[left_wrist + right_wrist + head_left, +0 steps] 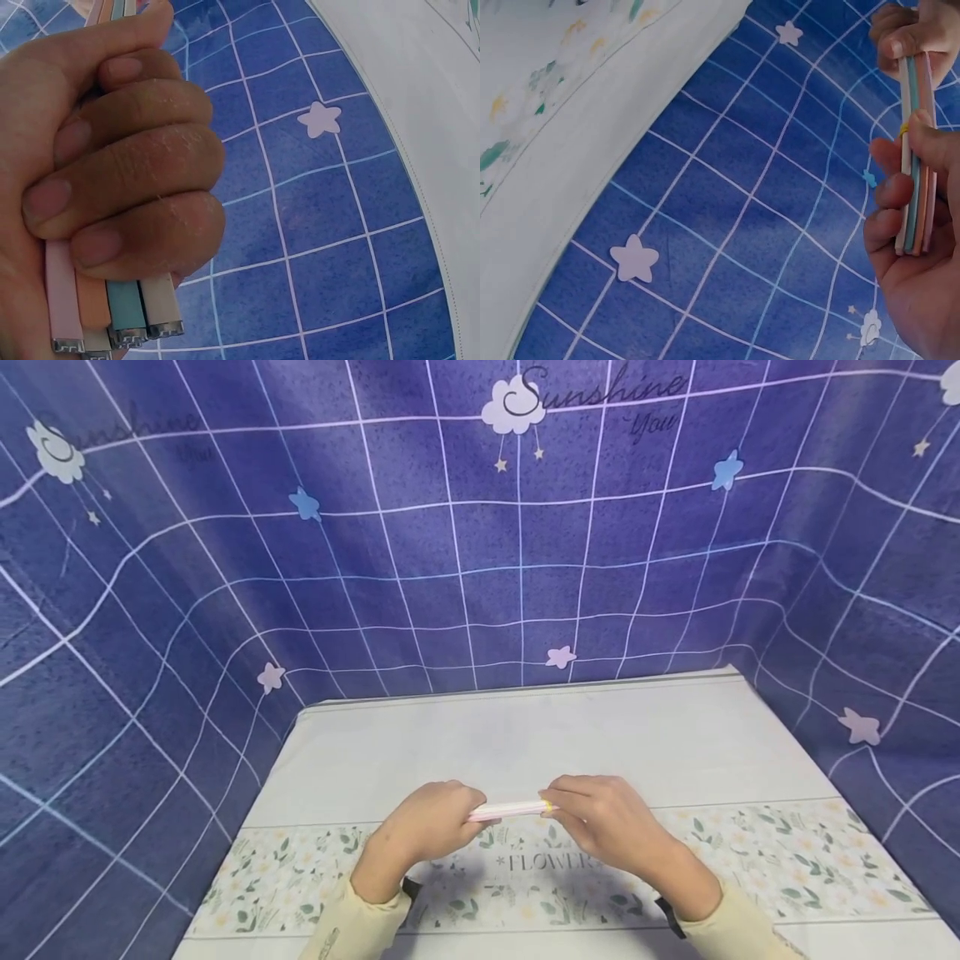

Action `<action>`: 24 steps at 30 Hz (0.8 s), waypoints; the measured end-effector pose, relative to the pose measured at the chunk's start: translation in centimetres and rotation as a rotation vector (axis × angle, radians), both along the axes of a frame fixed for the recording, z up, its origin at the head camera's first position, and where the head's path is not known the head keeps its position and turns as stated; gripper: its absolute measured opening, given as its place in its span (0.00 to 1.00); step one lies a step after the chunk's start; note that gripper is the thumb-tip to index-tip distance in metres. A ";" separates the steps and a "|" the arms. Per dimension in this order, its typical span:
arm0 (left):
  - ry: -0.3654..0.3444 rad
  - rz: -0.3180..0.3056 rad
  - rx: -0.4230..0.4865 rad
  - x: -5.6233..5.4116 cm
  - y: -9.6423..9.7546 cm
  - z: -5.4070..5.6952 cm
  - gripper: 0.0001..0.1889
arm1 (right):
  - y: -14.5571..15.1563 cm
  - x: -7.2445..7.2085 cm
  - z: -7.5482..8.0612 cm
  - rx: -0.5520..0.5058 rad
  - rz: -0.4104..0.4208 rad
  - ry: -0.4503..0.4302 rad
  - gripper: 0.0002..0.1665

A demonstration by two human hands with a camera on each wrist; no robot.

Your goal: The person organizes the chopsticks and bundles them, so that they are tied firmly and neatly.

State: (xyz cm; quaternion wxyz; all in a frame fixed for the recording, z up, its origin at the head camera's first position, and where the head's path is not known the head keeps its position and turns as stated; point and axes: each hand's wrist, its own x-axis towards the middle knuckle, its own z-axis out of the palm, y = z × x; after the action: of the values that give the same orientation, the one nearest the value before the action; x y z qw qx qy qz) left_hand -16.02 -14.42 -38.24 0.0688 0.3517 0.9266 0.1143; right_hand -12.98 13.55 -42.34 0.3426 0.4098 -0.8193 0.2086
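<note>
Between the two hands, above the table, a bundle of slim pastel sticks (pixel 513 809) is held roughly level. Pink, orange, teal and cream sticks show in the left wrist view, with silvery ends poking out below the fist. My left hand (pixel 437 818) grips one end, its fingers curled round the bundle. The other end is in my right hand (pixel 609 820), with thumb and fingers about it. A thin yellow band (pixel 904 129) circles the sticks by the right thumb. The palms hide part of the bundle.
Below the hands lies a white tabletop cover (pixel 495 735) with a floral strip (pixel 765 860) lettered "FLOWER". A blue grid-patterned curtain (pixel 480 543) with stars and clouds hangs along the back and both sides.
</note>
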 end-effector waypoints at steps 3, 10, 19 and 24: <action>-0.009 0.003 -0.003 0.0 0.2 0.0 0.16 | -0.1 0.0 0.0 0.004 -0.007 -0.007 0.15; 0.011 -0.002 -0.017 0.2 0.4 0.2 0.16 | -0.2 0.3 -0.3 0.050 -0.029 -0.056 0.17; 0.038 -0.052 -0.039 0.2 1.1 0.0 0.18 | -0.7 0.6 -0.2 0.172 -0.163 -0.051 0.25; 0.029 -0.053 -0.027 0.2 1.1 0.0 0.18 | -0.5 0.9 0.1 0.156 -0.159 -0.095 0.28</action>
State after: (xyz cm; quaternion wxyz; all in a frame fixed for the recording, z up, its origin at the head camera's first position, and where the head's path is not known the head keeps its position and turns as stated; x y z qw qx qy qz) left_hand -15.85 -13.33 -38.23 0.0630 0.3768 0.9193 0.0947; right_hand -12.05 13.08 -42.27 0.2860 0.3587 -0.8782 0.1354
